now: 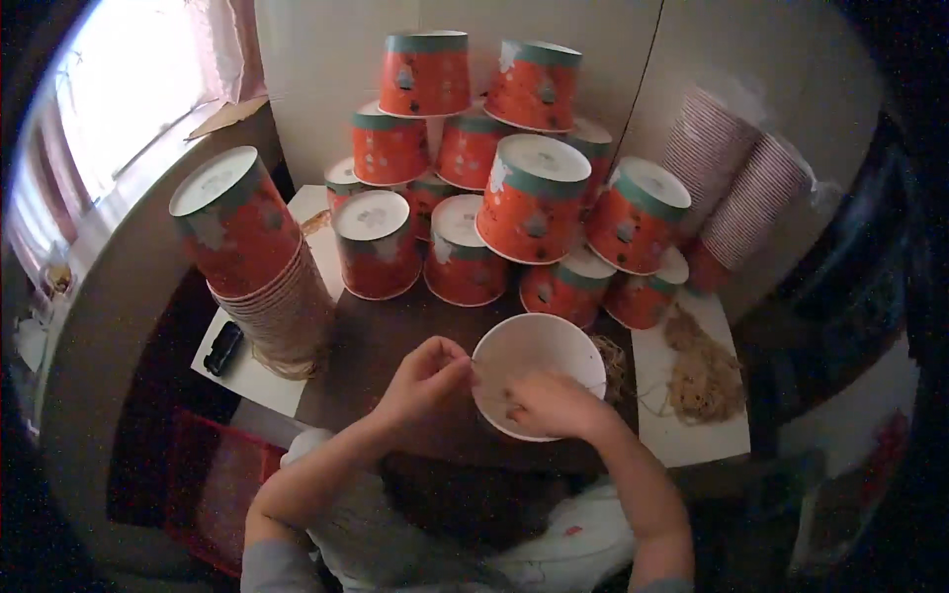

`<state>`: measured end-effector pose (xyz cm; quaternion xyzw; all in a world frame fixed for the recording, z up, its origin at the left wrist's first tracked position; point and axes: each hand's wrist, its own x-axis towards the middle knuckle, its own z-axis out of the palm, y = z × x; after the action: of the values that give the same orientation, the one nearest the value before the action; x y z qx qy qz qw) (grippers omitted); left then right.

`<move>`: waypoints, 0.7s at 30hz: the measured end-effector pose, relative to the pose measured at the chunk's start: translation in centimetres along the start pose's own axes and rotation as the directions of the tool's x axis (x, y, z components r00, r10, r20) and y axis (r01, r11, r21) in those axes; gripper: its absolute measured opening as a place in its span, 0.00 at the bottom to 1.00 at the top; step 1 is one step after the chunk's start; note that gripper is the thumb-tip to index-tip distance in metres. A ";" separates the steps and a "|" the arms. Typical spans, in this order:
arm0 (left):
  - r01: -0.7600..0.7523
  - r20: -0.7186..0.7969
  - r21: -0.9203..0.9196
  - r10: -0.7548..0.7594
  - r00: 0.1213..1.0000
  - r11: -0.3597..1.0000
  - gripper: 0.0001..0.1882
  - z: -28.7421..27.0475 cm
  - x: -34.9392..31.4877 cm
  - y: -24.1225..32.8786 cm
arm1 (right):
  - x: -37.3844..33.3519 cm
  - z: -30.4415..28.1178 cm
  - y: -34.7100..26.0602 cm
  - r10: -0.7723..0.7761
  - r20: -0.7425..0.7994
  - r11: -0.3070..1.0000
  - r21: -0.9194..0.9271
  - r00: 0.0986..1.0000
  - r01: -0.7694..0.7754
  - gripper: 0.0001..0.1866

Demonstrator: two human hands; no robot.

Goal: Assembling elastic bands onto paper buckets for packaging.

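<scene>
An open white-lined paper cup (539,348) lies tilted toward me on a dark table (381,336). My left hand (423,376) pinches the cup's left rim with its fingertips. My right hand (554,403) grips the cup's lower front edge, fingers curled over the rim. Behind the cup, several red paper cups with green bands (532,203) stand upside down, piled into a pyramid against the wall.
A tall nested stack of red cups (252,252) leans at the left. Two more nested stacks (732,188) lean at the right wall. Brown twine-like fibre (704,371) lies on a white board at the right. A small black object (222,348) sits at the left.
</scene>
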<state>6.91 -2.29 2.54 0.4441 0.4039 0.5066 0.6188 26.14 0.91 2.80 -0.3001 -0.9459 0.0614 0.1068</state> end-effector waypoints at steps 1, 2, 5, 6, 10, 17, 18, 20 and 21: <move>-0.003 -0.003 0.002 0.003 1.000 1.000 0.06 0.0 0.0 -0.1 | 0.1 -1.0 0.0 0.064 0.168 0.994 0.080 0.984 -0.078 0.12; -0.033 -0.024 0.059 0.034 0.999 0.998 0.06 -0.2 -0.1 -0.4 | 0.5 -2.0 -0.3 0.097 0.339 0.976 0.152 0.936 -0.156 0.12; -0.130 -0.034 0.276 0.145 0.989 0.952 0.07 0.2 0.1 -0.9 | 0.4 -3.9 -0.8 0.109 0.244 0.939 0.294 0.964 -0.180 0.11; -0.193 -0.016 0.438 0.222 0.975 0.878 0.07 0.3 0.2 -1.1 | 0.5 -4.2 -0.9 0.108 0.249 0.938 0.295 0.963 -0.181 0.11; -0.245 0.049 0.499 0.255 0.966 0.831 0.08 0.5 -0.1 -1.3 | 1.2 -4.1 -1.2 0.077 0.007 0.873 0.482 0.997 -0.071 0.10; -0.256 0.122 0.532 0.226 0.966 0.807 0.09 0.5 -0.5 -1.3 | 2.0 -2.6 -0.7 0.166 -0.233 0.881 0.471 0.958 -0.038 0.08; -0.234 0.119 0.512 0.202 0.972 0.826 0.09 0.5 -0.5 -1.3 | 2.1 -2.3 -0.6 0.167 -0.235 0.882 0.470 0.958 -0.039 0.08; -0.230 0.125 0.491 0.194 0.973 0.841 0.09 0.6 -0.5 -1.2 | 2.2 -1.8 -0.6 0.136 -0.300 0.939 0.342 0.944 -0.027 0.07; -0.224 0.129 0.469 0.184 0.974 0.855 0.09 0.6 -0.6 -1.2 | 2.1 -1.8 -0.8 0.137 -0.300 0.939 0.343 0.944 -0.028 0.07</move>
<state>7.72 -3.05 1.60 0.6436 0.4427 0.4354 0.4476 24.46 1.62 5.02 -0.3235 -0.8784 0.1758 0.3049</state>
